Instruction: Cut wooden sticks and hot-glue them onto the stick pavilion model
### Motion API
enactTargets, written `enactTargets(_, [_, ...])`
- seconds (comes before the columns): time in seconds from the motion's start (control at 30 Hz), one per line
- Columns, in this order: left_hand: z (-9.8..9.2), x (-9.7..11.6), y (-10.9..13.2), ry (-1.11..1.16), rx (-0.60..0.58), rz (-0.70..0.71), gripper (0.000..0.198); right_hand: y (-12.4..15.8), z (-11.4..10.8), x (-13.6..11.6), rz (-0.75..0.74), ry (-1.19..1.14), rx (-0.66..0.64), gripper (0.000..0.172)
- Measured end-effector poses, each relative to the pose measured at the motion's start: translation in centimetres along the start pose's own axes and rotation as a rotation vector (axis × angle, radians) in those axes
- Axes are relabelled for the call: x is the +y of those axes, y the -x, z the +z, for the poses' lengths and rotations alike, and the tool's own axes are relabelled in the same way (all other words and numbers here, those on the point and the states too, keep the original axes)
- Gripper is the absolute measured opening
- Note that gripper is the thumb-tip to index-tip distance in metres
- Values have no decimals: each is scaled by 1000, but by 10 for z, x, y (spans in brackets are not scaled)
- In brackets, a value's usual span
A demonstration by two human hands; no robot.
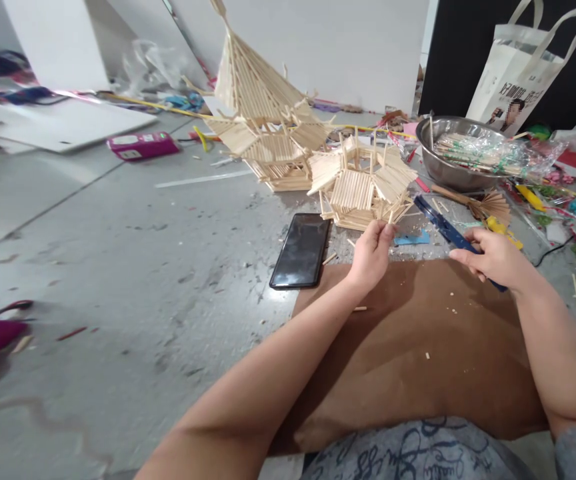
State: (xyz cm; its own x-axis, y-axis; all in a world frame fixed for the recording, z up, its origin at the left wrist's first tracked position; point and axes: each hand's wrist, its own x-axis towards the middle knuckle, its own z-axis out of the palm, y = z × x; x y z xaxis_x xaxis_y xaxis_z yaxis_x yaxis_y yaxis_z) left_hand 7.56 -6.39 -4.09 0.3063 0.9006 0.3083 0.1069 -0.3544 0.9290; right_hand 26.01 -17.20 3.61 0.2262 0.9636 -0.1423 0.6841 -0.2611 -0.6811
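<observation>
My left hand (pixel 372 253) reaches forward and pinches the near edge of a small wooden-stick model section (pixel 363 183) standing on the floor. My right hand (pixel 493 257) is closed round the handle of a dark blue glue gun (pixel 441 221), whose tip points up-left toward the model. A larger stick pagoda with a tall pointed roof (pixel 258 113) stands just behind and to the left. Both forearms stretch over a brown cardboard sheet (pixel 418 347).
A black phone (pixel 302 250) lies left of the cardboard. A metal bowl (pixel 451 170) holds bagged sticks at the right, with a white tote bag (pixel 518 73) behind. Craft scraps litter the right side; a pink box (pixel 142 145) and white boards (pixel 63 123) lie far left.
</observation>
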Motion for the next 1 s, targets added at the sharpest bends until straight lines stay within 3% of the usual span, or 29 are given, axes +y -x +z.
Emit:
enactTargets(0.1, [5,4,4,102,-14,-20,26,6,1,-5,-75,-413,-107,31])
enactTargets(0.23, [10,10,11,264,-124,-144,29,5,16,-7,-104,-661,-126,25])
enactTargets(0.53, [12,17,14,178,-34,-191,29,-6,52,-2,-169,-771,-48,18])
enactTargets(0.6, [14,16,15,147,10,-174,28,-5,60,-2,-166,-792,-30,25])
enactTargets(0.67, [16,15,17,108,34,-149,26,-4,67,-3,-150,-836,-86,34])
enactTargets(0.77, [19,11,18,81,29,-142,24,0,74,-7,-152,-955,-218,34])
enactTargets(0.83, [19,8,18,60,24,-135,23,3,76,-9,-142,-1011,-233,38])
enactTargets(1.0, [19,9,21,-21,-12,-76,21,1,82,-8,-61,-1020,-76,39])
